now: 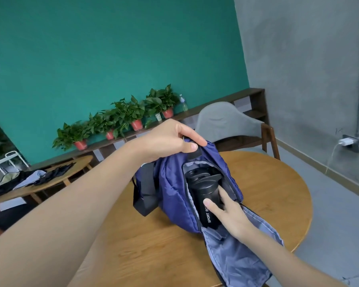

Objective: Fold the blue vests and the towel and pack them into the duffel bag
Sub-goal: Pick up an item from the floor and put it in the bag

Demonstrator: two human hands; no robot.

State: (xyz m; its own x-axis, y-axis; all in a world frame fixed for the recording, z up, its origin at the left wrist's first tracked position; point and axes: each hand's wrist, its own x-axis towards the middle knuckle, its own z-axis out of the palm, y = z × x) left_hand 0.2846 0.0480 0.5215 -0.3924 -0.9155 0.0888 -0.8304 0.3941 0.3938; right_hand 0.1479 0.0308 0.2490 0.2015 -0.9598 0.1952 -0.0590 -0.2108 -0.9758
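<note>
I see the blue duffel bag (174, 183) on the round wooden table (278, 183), unzipped. Left hand (170, 139) pinches its top edge; right hand (230, 214) apparently grips the black sport bottle (203, 195) inside.

One duffel bag, one bottle, two hands over a round table.

At frame centre lies one blue duffel bag (174, 183) with one black sport bottle (205, 195) in its opening; two hands are in view, the left hand (170, 139) at the bag's top edge and the right hand (230, 214) on the bottle. Two wooden tables appear: one round table (278, 193) under the bag and one oval table (56, 179) at the left. Along the shelf at mid-frame stand four potted plants in red pots (136, 124), one small white cup (158, 116) and one clear plastic water bottle (183, 103). One grey chair (226, 121) and one white wall charger (345, 141) complete the count.
</note>
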